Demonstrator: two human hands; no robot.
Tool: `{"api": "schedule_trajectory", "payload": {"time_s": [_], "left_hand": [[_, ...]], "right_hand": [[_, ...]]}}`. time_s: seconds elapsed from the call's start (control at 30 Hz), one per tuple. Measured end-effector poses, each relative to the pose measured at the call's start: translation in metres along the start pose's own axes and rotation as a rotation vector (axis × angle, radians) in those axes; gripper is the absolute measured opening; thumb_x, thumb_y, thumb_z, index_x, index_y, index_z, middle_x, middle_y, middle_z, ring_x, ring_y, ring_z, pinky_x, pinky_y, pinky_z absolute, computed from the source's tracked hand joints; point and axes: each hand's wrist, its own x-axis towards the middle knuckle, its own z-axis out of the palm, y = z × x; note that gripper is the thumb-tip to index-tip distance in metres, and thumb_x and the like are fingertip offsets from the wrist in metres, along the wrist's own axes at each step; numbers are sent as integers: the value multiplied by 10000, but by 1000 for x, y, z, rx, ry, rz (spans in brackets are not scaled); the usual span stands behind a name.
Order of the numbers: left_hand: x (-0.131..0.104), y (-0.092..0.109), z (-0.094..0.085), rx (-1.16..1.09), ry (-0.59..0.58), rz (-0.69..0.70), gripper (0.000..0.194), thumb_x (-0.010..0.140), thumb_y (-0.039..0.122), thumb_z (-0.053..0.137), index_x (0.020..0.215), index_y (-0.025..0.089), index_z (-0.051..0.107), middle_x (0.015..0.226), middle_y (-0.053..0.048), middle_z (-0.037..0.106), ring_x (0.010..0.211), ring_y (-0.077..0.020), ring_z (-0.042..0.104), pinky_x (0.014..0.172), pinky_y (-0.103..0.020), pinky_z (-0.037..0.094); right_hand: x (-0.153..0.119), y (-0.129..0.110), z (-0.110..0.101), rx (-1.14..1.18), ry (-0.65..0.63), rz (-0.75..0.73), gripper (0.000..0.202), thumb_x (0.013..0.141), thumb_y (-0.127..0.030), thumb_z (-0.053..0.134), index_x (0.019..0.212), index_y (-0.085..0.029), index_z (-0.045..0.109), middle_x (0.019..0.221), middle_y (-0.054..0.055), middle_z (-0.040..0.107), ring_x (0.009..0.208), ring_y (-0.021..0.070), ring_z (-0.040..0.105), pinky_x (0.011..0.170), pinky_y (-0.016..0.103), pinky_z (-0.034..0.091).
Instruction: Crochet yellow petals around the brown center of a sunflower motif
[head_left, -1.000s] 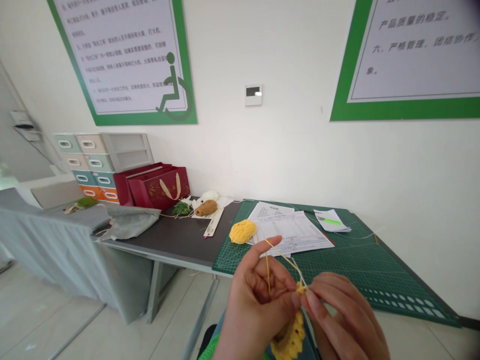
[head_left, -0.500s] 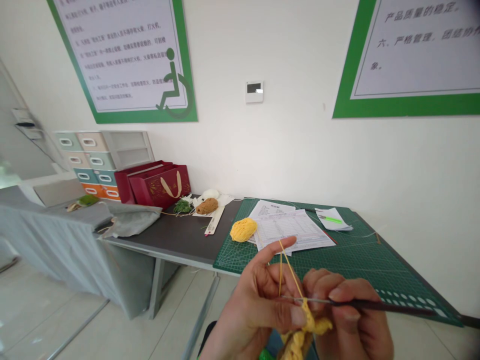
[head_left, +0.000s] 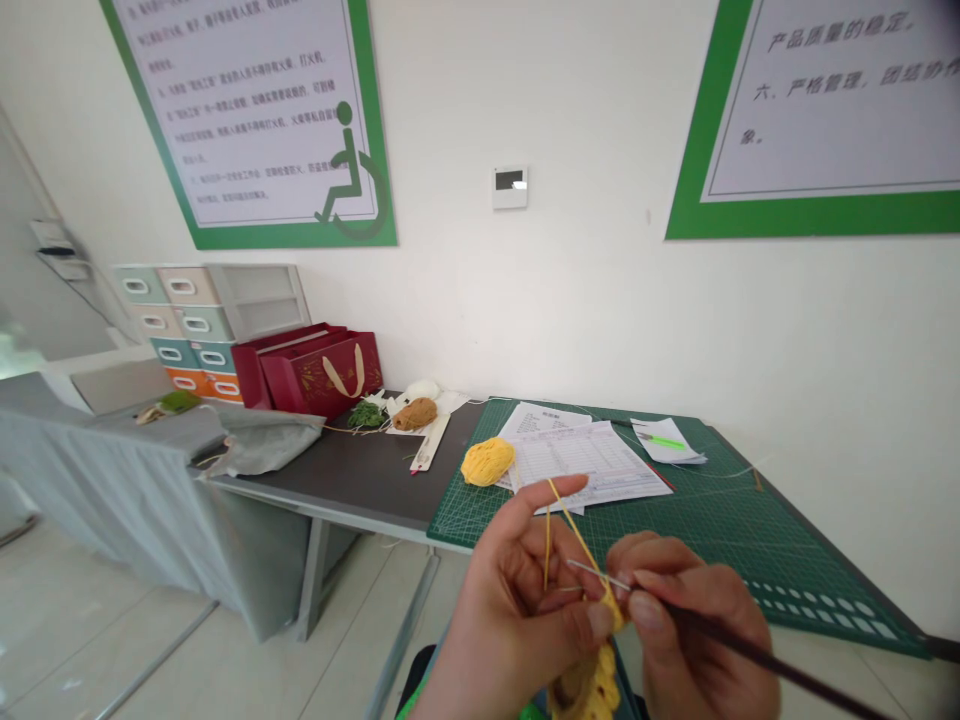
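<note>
A dark-handled hook is pinched by the right hand, its tip slanted toward the left hand, where yellow crochet is pinched below a raised finger.

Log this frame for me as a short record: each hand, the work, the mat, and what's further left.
left hand: pinches the yellow crochet piece, yellow strand over the raised index finger
right hand: holds the dark-handled crochet hook, metal end pointing toward the left hand
on the green mat: yellow yarn ball, printed papers, bright green tool
further left: brown yarn bundle, dark red bag, drawer unit
</note>
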Motion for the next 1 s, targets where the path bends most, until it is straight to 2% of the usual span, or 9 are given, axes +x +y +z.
{"api": "schedule_trajectory", "payload": {"time_s": [0.1,0.2,0.27,0.37,0.47,0.6,0.67,0.8,1.0], "left_hand": [[1,-4,-1,-21,12,-33,785,594,83,978,1311,235,695,751,16,717,592,-60,567,558,-155,413],[5,-6,-5,-127,-32,-185,787,558,82,979,1292,150,703,747,-9,721,584,-73,587,506,-155,412],[8,-5,-8,-191,-70,-280,791,523,56,966,1272,116,718,746,-14,720,575,-84,603,461,-154,407],[12,-3,-11,-238,-116,-290,785,490,16,938,1244,116,742,696,5,714,519,-75,581,427,-150,408],[13,0,-13,-245,-163,-274,746,491,-1,919,1212,115,767,665,-5,726,491,-62,571,430,-143,388],[10,1,-11,-197,-148,-264,679,516,8,927,1167,145,792,711,-19,738,603,-93,647,560,-166,469],[7,1,-8,-141,-91,-196,660,538,52,957,1165,175,791,748,-16,732,656,-103,657,636,-192,505],[3,4,-1,-56,-6,-112,640,557,111,992,1156,214,791,779,6,696,674,-82,616,629,-175,482],[4,3,-3,-8,-49,-100,575,624,151,980,1160,195,774,751,2,696,628,-71,575,581,-163,468]], "right_hand": [[-4,6,-5,-380,3,-402,374,829,-32,725,1090,-298,749,883,23,752,790,205,707,660,369,606],[-7,11,-2,-442,133,-511,361,825,-22,730,1070,-287,751,875,24,748,776,221,713,608,373,606],[-6,11,3,-262,164,-425,206,890,-94,695,1024,-247,730,823,29,723,739,214,695,589,369,588],[1,3,8,108,140,-92,38,980,-233,624,964,-239,659,727,5,653,650,175,623,567,334,547],[8,-6,4,376,132,216,157,1030,-308,530,917,-250,623,644,-22,548,575,143,536,507,272,483],[9,-6,-2,563,-31,500,267,1046,-345,479,825,-242,586,625,-27,500,523,121,469,494,251,450],[7,-2,-3,508,-71,491,193,1016,-356,567,859,-252,607,719,-7,574,615,131,545,570,263,497],[5,2,-2,301,-60,287,55,973,-333,668,961,-279,668,926,24,689,897,171,653,778,306,568],[14,-5,-5,319,-42,278,139,989,-413,635,943,-282,636,785,-9,698,770,158,638,678,279,562]]}}
